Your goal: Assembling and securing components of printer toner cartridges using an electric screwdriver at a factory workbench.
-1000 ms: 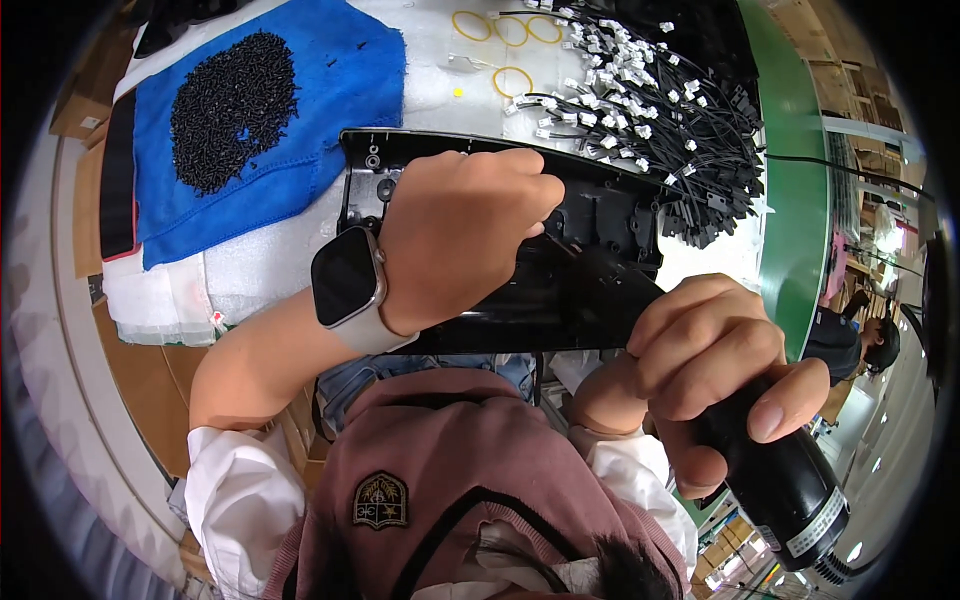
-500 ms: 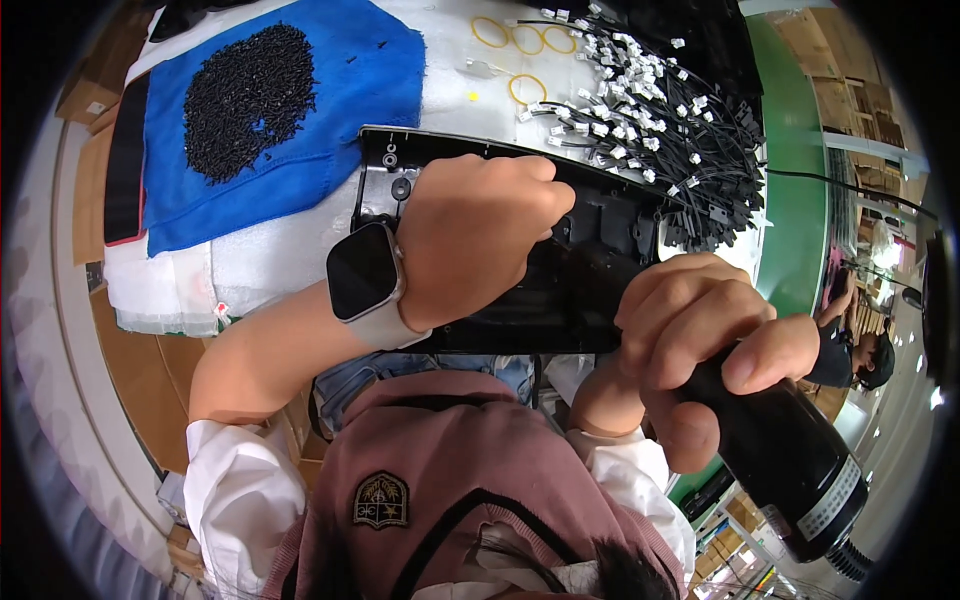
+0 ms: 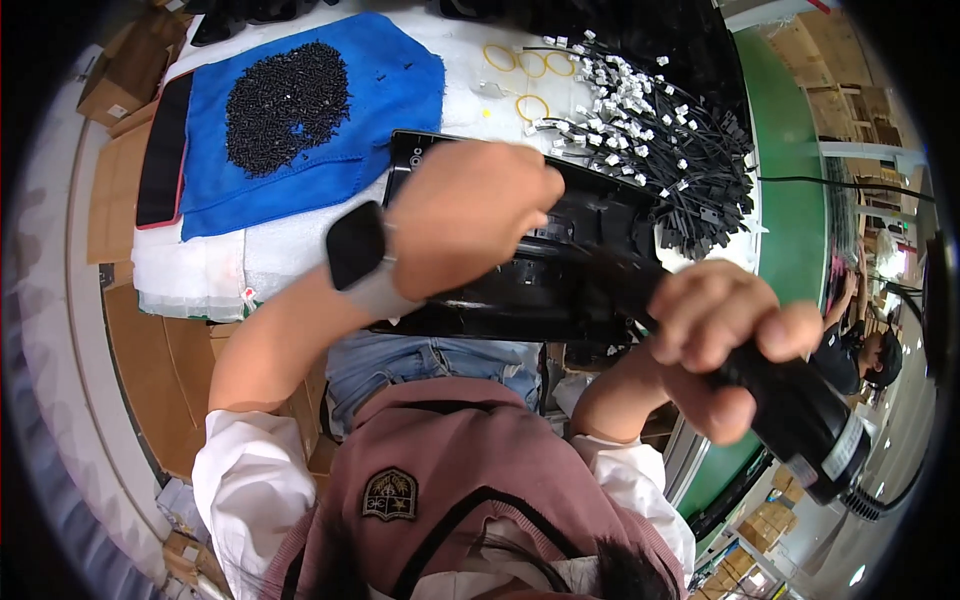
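Note:
My right hand [image 3: 715, 335] is wrapped round a black corded electric screwdriver [image 3: 790, 410], whose narrow front end points left over a black plastic housing [image 3: 480, 310]. The housing lies hollow side up at the near edge of the table, with moulded ribs and posts inside. Above its left part is my left hand [image 3: 470, 215], back up, fingers curled inward and somewhat blurred. Whatever those fingers hold, if anything, is hidden. A smartwatch [image 3: 357, 245] sits on my left wrist. The screwdriver's tip is too dark and smeared to make out.
Many small black screws [image 3: 290, 108] lie heaped on a blue cloth [image 3: 400, 90], beside a dark flat red-edged device [image 3: 163, 150]. At the back right are bundled black cables with white connectors [image 3: 640, 120] and yellow rings [image 3: 532, 108]. Another person [image 3: 860, 350] works far right.
The screwdriver in my right hand has drawn back to the right, away from my left hand. My left hand has shifted left over the housing. The whole view has shifted slightly.

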Demonstrator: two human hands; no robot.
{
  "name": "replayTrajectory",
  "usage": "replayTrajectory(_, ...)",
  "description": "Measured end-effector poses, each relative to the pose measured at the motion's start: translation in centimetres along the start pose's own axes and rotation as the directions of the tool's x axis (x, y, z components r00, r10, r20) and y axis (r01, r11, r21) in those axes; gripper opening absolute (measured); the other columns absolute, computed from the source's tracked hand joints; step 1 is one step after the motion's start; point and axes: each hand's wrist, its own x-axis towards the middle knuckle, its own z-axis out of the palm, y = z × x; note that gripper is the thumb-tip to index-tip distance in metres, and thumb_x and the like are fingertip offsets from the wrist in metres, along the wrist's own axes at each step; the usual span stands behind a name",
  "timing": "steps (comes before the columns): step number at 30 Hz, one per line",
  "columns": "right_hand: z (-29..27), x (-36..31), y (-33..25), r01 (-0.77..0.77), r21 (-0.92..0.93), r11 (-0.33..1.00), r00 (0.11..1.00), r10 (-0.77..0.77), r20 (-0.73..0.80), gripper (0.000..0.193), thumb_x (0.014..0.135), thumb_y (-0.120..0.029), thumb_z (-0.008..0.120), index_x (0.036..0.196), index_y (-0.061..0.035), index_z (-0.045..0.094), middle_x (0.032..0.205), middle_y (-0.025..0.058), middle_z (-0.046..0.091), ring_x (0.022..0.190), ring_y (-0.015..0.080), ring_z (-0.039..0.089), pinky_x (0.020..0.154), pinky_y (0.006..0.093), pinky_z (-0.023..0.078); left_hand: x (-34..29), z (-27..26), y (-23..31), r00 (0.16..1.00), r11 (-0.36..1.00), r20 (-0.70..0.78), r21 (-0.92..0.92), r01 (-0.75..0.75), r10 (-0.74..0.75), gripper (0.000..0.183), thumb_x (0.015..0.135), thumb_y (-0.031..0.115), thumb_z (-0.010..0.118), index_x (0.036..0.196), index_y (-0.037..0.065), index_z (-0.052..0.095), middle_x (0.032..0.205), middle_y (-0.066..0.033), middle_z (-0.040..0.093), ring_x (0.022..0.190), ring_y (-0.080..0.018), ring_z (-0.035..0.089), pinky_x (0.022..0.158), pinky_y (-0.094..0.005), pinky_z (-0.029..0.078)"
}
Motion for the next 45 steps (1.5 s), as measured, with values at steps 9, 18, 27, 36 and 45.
replayTrajectory(9,-1.7,-1.3,-3.4,0.121,-0.068,0.990,0.991,-0.125,-0.048,0.045,0.080,-0.030,0.075,0.104,-0.0112,0.042,0.064,0.0007,0.056,0.046,0.0120,0.055,0.044,0.0253,0.047,-7.3,-11.4,-5.9,0.826,0.451,-0.449,0.693,0.563,-0.341,0.029,0.076,0.027,0.072,0.091,0.003,0.066,0.082,-0.0106,0.063,0.076,-0.0312,0.062,0.064,-0.0381,0.048)
replayTrajectory(18,-1.0,-1.4,-2.8,0.082,-0.073,0.994,0.996,-0.084,-0.024,0.045,0.079,-0.029,0.076,0.101,-0.0107,0.043,0.063,0.0021,0.056,0.043,0.0145,0.054,0.040,0.0286,0.047,-7.0,-11.1,-5.8,0.787,0.618,-0.511,0.506,0.601,-0.346,0.009,0.081,0.011,0.066,0.084,0.003,0.064,0.075,-0.0110,0.060,0.066,-0.0279,0.059,0.059,-0.0343,0.046)
replayTrajectory(27,-0.4,0.3,-1.6,0.123,0.091,0.988,0.990,-0.116,-0.085,0.045,0.080,-0.032,0.075,0.104,-0.0126,0.040,0.065,-0.0001,0.057,0.047,0.0120,0.056,0.044,0.0256,0.046,-5.3,-7.9,-2.3,0.790,0.727,-0.195,-0.560,0.396,-0.581,0.012,0.089,0.009,0.059,0.091,-0.001,0.066,0.075,-0.0027,0.064,0.066,-0.0055,0.055,0.060,-0.0189,0.045)
replayTrajectory(36,1.3,3.0,-1.6,0.164,0.267,0.950,0.975,-0.115,-0.190,0.035,0.079,-0.026,0.071,0.100,-0.0072,0.049,0.063,-0.0029,0.053,0.044,0.0074,0.050,0.050,0.0252,0.042,-2.9,-5.2,2.1,0.835,0.452,0.144,-0.786,0.423,-0.531,0.010,0.083,-0.001,0.064,0.092,-0.006,0.065,0.078,-0.0098,0.067,0.063,-0.0101,0.064,0.056,-0.0191,0.050)
replayTrajectory(45,2.6,3.7,-0.7,0.227,0.295,0.928,0.963,-0.169,-0.210,0.036,0.080,-0.026,0.070,0.102,-0.0062,0.050,0.063,-0.0029,0.052,0.043,0.0071,0.049,0.050,0.0260,0.043,-4.0,-3.8,2.5,0.838,0.104,0.268,-0.929,0.356,-0.475,0.016,0.089,0.011,0.062,0.096,-0.004,0.063,0.080,-0.0112,0.068,0.063,-0.0138,0.064,0.055,-0.0220,0.049)
